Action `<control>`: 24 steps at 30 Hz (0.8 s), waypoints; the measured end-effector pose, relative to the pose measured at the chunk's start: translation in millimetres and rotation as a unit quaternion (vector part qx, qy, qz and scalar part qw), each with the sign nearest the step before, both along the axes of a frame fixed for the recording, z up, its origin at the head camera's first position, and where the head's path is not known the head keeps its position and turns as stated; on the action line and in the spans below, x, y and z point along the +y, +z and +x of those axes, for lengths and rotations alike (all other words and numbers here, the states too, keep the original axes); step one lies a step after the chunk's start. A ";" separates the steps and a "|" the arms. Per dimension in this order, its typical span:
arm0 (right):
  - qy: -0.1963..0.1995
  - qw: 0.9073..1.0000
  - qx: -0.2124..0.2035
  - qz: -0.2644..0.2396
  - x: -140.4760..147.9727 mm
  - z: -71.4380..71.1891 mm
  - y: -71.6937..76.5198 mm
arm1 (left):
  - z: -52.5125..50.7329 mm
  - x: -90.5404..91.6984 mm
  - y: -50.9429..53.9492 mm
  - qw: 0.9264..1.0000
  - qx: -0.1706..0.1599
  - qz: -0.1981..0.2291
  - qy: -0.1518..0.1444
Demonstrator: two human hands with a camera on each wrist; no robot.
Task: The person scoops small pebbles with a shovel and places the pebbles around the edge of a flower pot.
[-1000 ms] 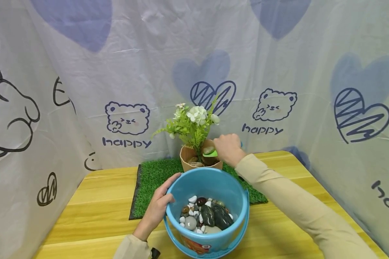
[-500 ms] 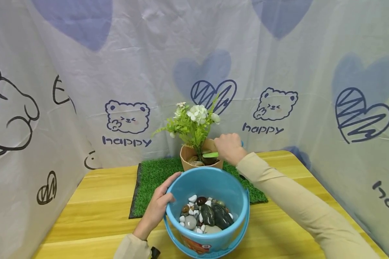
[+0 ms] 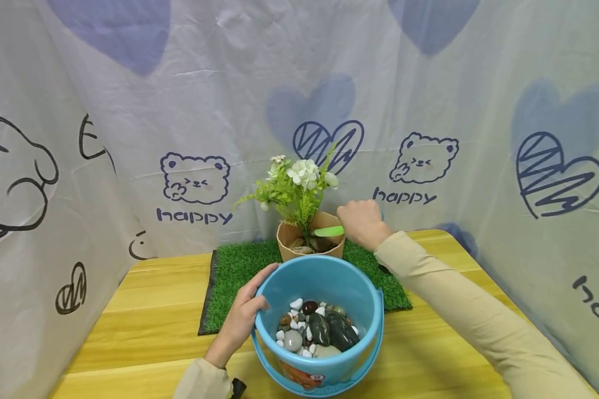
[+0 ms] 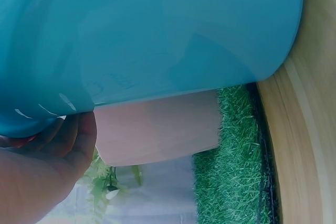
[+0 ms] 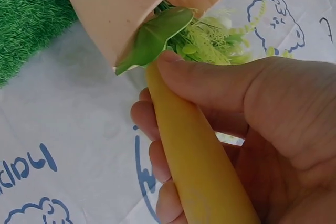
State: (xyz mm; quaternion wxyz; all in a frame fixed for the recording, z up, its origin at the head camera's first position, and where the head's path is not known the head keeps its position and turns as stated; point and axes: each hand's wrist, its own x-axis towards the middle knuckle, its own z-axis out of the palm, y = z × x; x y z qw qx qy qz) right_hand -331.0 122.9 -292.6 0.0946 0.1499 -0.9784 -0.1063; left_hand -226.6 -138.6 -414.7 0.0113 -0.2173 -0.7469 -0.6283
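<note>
My right hand [image 3: 363,223] grips a small toy shovel by its yellow handle [image 5: 194,150], thumb along the top and fingers curled beneath. The shovel's green blade [image 3: 328,231] sits over the rim of a tan flowerpot [image 3: 285,250]. No stone shows on the blade. The pot stands behind the bucket, with white flowers and greenery [image 3: 299,183] and several stones inside. My left hand [image 3: 242,316] holds the left rim of a blue bucket [image 3: 314,280], thumb over the edge and fingers outside. Dark, grey and white stones [image 3: 319,331] cover the bucket's bottom.
Green artificial turf [image 3: 244,266] lies beneath the pot on a yellow wooden table [image 3: 145,316]. The bucket's handle [image 3: 379,343] hangs down toward the front. A white curtain [image 3: 219,100] with printed bears and hearts encloses the back and sides.
My right hand has moved slightly right, raising the shovel blade a little. The pale stone seen on the blade a second ago no longer shows there. My left hand keeps its hold.
</note>
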 end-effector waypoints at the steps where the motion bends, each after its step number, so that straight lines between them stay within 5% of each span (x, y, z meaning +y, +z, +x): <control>1: 0.004 1.000 0.003 -0.006 1.9 0.1 -0.6 | -0.1 -0.1 0.3 1.000 0.001 0.000 0.000; 24: 0.063 0.992 0.013 -0.106 36.7 9.5 -16.9 | -1.2 2.1 -0.3 1.000 -0.002 0.001 0.004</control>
